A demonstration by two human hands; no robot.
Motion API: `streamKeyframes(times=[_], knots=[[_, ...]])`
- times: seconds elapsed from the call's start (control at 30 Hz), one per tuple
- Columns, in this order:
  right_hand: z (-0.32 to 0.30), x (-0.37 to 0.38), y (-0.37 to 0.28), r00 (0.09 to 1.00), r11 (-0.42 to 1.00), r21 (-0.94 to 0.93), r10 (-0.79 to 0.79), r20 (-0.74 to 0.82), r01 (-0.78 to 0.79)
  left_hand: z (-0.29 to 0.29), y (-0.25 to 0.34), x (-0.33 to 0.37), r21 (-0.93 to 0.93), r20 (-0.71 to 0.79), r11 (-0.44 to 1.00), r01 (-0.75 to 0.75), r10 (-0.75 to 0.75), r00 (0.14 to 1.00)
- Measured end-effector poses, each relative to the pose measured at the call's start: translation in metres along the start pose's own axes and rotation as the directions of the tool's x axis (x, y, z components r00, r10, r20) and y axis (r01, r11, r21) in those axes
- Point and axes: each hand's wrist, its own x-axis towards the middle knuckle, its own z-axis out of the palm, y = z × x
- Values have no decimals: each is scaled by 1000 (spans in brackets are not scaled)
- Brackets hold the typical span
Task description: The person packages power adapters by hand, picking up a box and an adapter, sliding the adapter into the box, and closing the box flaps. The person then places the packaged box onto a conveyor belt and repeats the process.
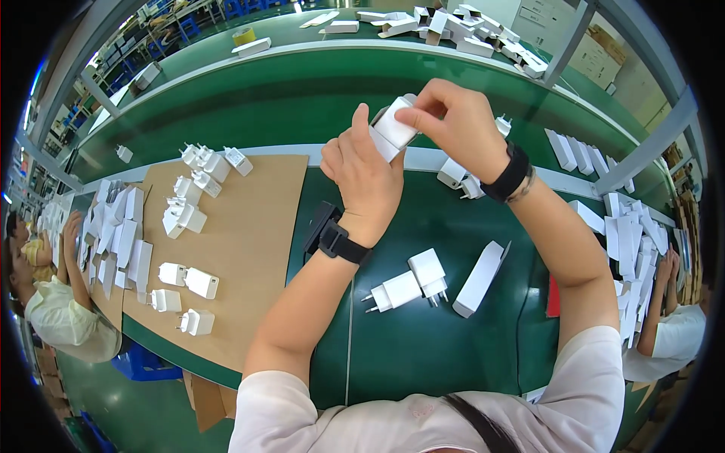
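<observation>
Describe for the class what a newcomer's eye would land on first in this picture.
The eye goes first to the left hand and right hand, meeting on a small white box-shaped item at upper centre. Next come the white plug adapters scattered over the brown board at left. Then a heap of white boxes catches it at far right.

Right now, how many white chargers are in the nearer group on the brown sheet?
4: back-left charger, back-right charger, front-left charger and front-right charger. None seems hidden.
</observation>
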Motion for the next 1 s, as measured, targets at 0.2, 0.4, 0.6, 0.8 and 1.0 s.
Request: streamKeyframes(times=[0.2,0.4,0.6,0.8,1.0], knots=[[1,-1,1,937,923,-238,-333,-100,303,6,5,6,-71,-18,997,31,-32,999],[-89,-16,27,990,967,-248,-15,139,49,64,-44,66,134,-51,973,190,-185,982],[-80,-130,1,498,841,-372,146,855,392,140,-135,117,452,177,858,242,-352,919],[-77,-142,19,661,763,-428,2,751,484,148,-136,92,494,340,844,209,-409,847],[-91,-67,56,810,528,-667,-550,202,525,59,13,59,-387,921,318,866,185,344]])
